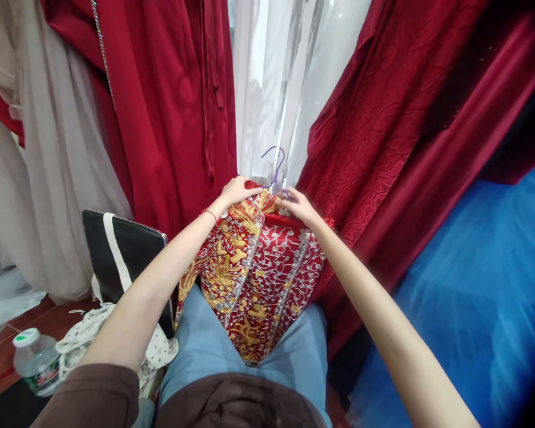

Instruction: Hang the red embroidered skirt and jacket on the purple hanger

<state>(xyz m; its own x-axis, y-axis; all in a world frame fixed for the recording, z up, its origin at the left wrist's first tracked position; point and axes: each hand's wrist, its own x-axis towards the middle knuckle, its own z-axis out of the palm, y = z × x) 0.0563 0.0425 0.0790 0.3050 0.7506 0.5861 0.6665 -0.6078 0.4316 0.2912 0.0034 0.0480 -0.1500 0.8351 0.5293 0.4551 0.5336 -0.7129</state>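
A red garment thick with gold and silver embroidery lies across my lap, on my blue jeans. A purple wire hanger sticks up from its top. My left hand rests curled over the garment's left shoulder, fingers gripping the cloth. My right hand pinches the collar just right of the hanger's neck. A thin red string circles my left wrist.
Red dresses and pale gowns hang close in front, with clear plastic covers in the middle. Blue fabric spreads at right. A black bag, spotted cloth and a water bottle sit at left.
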